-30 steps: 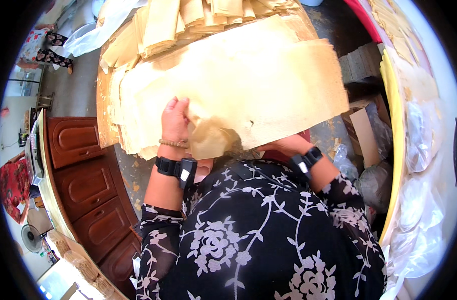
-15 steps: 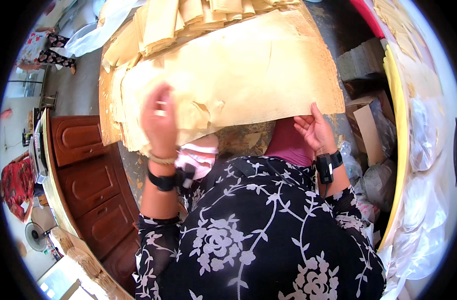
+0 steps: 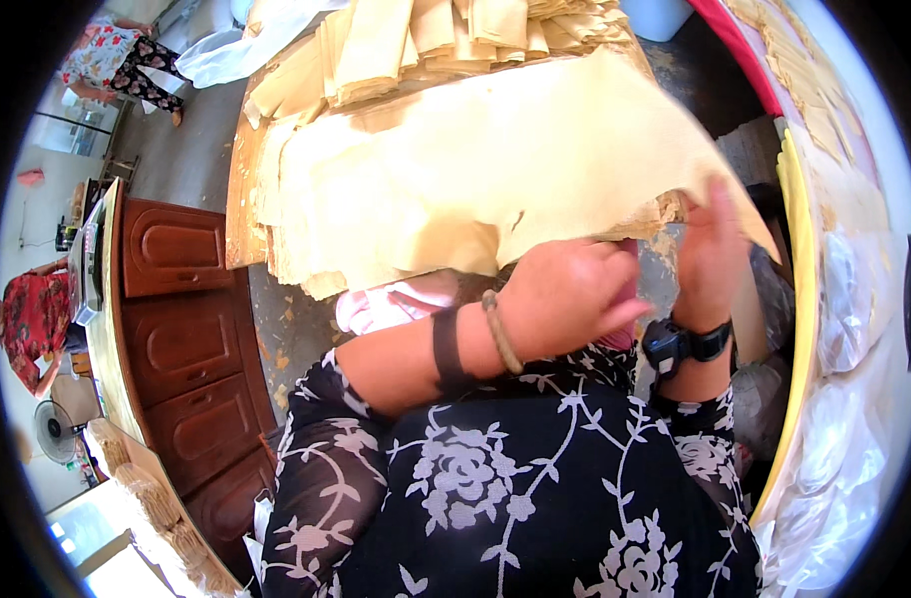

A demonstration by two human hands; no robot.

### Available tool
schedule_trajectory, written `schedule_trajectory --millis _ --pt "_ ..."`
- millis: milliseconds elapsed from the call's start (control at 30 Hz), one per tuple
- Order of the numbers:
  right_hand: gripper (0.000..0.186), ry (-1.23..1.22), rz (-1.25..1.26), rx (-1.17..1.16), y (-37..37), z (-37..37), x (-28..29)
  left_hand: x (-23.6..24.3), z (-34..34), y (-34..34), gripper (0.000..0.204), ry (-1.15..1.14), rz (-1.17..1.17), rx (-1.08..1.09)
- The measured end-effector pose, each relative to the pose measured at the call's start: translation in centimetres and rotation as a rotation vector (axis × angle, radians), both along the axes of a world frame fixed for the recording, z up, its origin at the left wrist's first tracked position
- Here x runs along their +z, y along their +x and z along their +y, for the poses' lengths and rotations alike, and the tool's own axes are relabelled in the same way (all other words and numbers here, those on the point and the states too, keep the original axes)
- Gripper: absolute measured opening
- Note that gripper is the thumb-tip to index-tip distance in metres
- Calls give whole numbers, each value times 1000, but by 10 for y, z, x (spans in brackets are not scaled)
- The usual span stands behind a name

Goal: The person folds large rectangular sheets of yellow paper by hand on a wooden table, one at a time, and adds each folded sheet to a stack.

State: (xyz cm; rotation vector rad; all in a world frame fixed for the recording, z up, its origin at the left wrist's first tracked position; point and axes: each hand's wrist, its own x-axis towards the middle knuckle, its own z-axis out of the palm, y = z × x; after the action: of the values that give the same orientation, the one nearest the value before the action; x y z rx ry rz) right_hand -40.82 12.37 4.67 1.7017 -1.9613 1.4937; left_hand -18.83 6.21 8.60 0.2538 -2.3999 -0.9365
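A wide, thin, pale tan sheet (image 3: 446, 149) lies over a stack of similar sheets (image 3: 286, 249) on the wooden board in front of me. Its right end is raised and reaches past the board's side. My right hand (image 3: 713, 244) is at that end, fingers closed on the sheet and slightly smeared by motion. My left hand (image 3: 575, 294) is crossed over to the right, just below the sheet's torn near edge. Its fingers are curled together, and whatever they hold is hidden.
Folded tan bundles (image 3: 426, 35) are piled at the board's far side. Brown wooden cabinets (image 3: 191, 339) stand on the left, a fan (image 3: 55, 429) beyond them. A yellow-edged surface (image 3: 796, 299) with clear plastic bags (image 3: 824, 439) runs along the right. Another person (image 3: 127, 65) stands far left.
My left hand has swept from the sheet's left part to the right, near my right hand. My right hand has moved right and up, and the sheet's right end has shifted and lifted.
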Motion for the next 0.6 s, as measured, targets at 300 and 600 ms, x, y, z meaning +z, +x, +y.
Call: schedule_trajectory --millis 300,600 --pt "34 -379 -555 297 -32 -30 135 35 -32 46 20 490 300 260" --pt "28 544 37 903 160 -107 83 -8 -48 138 82 809 667 386"
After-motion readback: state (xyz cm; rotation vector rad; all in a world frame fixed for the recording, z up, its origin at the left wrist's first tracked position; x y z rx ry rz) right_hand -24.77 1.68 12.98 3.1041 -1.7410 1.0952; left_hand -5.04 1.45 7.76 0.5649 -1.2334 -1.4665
